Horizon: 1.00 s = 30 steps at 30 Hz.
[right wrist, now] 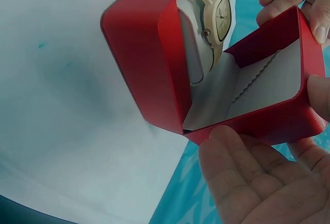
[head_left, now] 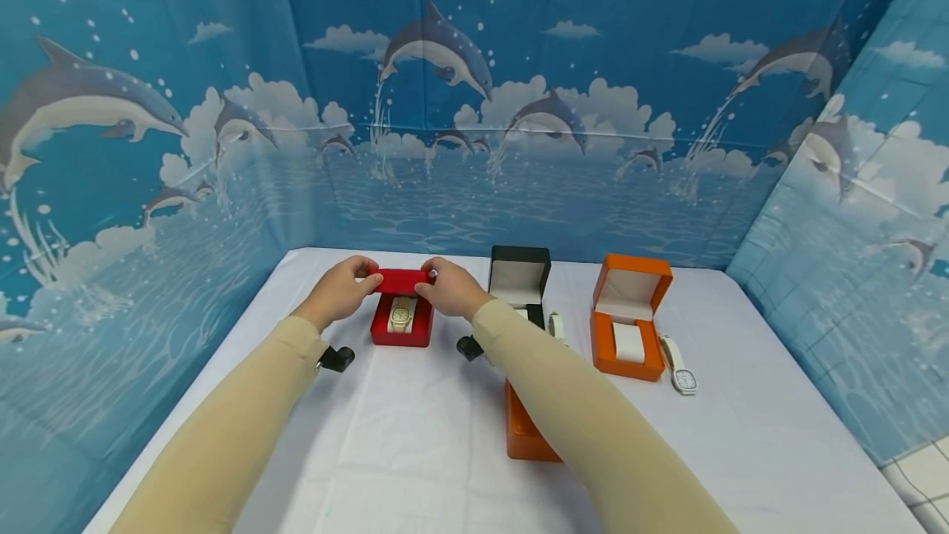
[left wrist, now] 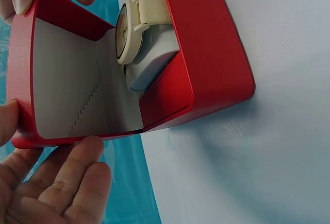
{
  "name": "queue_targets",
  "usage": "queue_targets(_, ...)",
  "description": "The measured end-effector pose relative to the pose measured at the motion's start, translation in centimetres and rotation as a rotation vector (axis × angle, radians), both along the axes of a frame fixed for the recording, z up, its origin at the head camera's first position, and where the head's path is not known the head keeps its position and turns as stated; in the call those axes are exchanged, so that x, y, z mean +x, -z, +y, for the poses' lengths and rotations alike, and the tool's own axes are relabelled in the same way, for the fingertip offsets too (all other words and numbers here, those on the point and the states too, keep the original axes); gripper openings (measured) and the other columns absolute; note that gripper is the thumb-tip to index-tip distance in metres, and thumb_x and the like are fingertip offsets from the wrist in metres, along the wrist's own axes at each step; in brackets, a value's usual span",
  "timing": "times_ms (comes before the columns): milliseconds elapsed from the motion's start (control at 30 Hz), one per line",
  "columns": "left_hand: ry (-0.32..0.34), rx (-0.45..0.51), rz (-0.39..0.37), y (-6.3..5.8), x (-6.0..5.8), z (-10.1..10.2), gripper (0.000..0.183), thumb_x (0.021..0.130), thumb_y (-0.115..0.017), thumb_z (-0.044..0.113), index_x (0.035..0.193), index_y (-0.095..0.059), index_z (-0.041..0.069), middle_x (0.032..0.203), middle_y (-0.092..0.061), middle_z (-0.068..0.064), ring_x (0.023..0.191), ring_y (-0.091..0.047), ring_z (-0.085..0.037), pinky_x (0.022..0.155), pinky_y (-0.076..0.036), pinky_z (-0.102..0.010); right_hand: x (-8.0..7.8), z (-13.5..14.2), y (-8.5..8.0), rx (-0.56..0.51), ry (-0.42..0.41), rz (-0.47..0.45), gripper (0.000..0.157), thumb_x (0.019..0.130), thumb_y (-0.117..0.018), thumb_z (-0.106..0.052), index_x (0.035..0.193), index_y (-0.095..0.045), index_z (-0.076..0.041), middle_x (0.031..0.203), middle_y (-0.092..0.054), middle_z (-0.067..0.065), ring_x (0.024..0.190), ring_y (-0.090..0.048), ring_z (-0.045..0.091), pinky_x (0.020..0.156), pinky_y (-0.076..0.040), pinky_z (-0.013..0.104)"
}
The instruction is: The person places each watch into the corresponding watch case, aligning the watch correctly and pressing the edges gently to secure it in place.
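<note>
L hand (head_left: 339,291), R hand (head_left: 455,288) grip lid (head_left: 400,280); watch (head_left: 401,316) w/in red box (head_left: 400,339).

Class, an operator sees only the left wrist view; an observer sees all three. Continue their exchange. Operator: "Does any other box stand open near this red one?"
Observer: Yes, a black box stands open to the right of the red box.
Operator: Is any watch lying outside a box?
Observer: A white watch lies just right of the open orange box.
Operator: Does the boxed watch have a crown?
Observer: Yes, the right wrist view shows a crown on its side.
</note>
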<state>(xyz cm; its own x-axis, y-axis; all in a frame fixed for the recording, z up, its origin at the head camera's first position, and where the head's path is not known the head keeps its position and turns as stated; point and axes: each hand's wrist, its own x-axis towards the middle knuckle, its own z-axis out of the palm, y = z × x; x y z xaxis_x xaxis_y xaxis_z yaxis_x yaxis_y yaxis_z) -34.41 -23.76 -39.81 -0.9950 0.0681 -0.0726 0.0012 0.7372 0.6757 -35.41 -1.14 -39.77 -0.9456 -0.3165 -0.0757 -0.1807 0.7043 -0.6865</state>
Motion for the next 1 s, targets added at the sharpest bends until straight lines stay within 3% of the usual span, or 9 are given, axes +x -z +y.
queue_targets(1000,-0.011,0.019,0.010,0.37,0.82,-0.03,0.048,0.107,-0.061,0.033,0.148,-0.050,0.010,0.154,-0.052,-0.019,0.139,-0.052,-0.040,0.110,-0.053,-0.057,0.69,0.03,-0.40,-0.007,-0.011,-0.013,0.050,0.103,-0.070,-0.027,0.146,-0.053,-0.009,0.139,-0.063,0.012,0.117,-0.063,0.025,0.100,-0.060,0.045)
